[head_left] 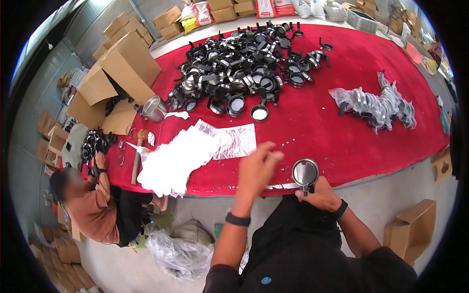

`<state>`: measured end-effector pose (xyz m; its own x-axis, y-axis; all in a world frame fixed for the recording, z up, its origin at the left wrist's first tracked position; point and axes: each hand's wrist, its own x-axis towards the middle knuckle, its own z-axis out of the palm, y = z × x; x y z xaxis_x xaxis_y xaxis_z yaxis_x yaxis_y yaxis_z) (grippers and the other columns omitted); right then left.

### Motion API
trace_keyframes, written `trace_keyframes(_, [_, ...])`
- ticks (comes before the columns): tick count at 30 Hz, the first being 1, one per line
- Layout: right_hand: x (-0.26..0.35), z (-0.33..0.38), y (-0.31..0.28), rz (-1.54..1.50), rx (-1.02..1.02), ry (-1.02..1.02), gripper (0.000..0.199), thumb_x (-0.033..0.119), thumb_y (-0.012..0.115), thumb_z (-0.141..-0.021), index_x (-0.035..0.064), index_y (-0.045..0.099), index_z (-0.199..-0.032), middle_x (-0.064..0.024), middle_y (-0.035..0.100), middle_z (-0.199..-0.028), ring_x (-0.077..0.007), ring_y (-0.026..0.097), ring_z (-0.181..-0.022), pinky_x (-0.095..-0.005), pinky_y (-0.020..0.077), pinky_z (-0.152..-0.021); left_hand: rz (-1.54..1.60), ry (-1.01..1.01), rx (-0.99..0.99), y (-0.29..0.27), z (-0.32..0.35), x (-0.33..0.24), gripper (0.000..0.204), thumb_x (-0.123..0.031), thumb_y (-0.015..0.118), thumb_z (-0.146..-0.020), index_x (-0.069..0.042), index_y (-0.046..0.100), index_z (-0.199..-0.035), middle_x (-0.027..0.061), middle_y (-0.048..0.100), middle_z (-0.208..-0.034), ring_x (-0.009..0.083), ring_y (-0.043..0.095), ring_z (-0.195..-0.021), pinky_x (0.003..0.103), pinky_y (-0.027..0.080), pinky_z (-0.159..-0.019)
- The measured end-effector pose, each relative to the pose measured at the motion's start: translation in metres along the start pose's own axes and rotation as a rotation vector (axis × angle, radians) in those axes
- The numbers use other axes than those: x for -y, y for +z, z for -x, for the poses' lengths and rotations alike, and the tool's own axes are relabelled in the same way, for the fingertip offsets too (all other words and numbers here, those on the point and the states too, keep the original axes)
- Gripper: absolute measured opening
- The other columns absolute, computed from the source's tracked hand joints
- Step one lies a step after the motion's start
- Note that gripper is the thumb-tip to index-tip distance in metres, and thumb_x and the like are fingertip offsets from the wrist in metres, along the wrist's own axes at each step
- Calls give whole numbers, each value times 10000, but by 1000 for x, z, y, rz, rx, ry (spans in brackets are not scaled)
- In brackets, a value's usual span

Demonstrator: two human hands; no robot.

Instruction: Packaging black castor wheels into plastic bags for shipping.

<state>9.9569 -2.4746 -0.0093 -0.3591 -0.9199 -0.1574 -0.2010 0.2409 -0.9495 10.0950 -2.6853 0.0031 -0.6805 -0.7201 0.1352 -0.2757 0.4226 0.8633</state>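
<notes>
In my right hand (321,195), closed around its dark handle, is a round metal lid-like piece (306,172) with a shiny face and dark rim. It is held just over the table's near edge. My left hand (256,168) is raised to its left, empty, with its fingers apart and slightly blurred. Beyond the left hand lie silvery plastic bags (235,141) and a heap of white sheets or bags (181,158). A large pile of similar black-rimmed round pieces with handles (234,68) covers the far middle of the red table (312,117).
Plastic-wrapped stacks of round parts (378,103) lie at the right. To the left are a metal pot (155,108), a hammer (138,161) and an opened carton (124,63). A seated co-worker (97,210) handles black parts. An open box (410,229) stands on the floor at right.
</notes>
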Motion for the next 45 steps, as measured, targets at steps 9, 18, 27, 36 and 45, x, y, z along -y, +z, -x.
trace_keyframes(9, [-10, 20, 2, -308, 16, 88, 456, 185, 818, -970, -42, 662, -1333, -83, 760, -876, -141, 718, -784, -328, 573, -732, -672, 33, -272, -49, -50, 118, 227, -232, 827, -911, -21, 781, -980, 192, 719, -949, 393, 703, -934, 505, 562, -877])
trace_keyframes(18, [-9, -66, 4, -440, -278, 11, 696, 271, 862, -958, -109, 547, -1448, -136, 773, -1153, -148, 725, -973, -322, 587, -844, -83, 11, -260, -23, 0, 16, 172, -161, 786, -970, 10, 770, -984, 125, 700, -914, 254, 692, -807, 380, 545, -748])
trace_keyframes(27, [7, -88, 14, -291, -322, 17, 489, 148, 879, -878, -60, 713, -1289, -65, 752, -1032, -137, 701, -894, -333, 595, -830, 13, 40, -189, 2, 24, 20, 180, -153, 811, -972, 20, 775, -1004, 106, 707, -911, 197, 686, -816, 331, 545, -754])
trace_keyframes(36, [14, -71, 5, -236, -285, -73, 622, 192, 925, -825, -61, 691, -1344, -80, 783, -1031, -142, 737, -945, -342, 599, -862, 280, -88, -161, 12, 23, 0, 224, -199, 813, -1014, 4, 763, -1094, 25, 730, -960, 97, 657, -855, 286, 538, -756])
trace_keyframes(45, [5, -68, -9, -330, -472, -1, 531, 107, 887, -877, -61, 692, -1341, -36, 760, -982, -107, 693, -886, -287, 567, -810, 517, -177, -46, 17, 27, 13, 139, -115, 747, -1033, 21, 756, -1062, -29, 690, -824, 48, 593, -741, 253, 460, -637])
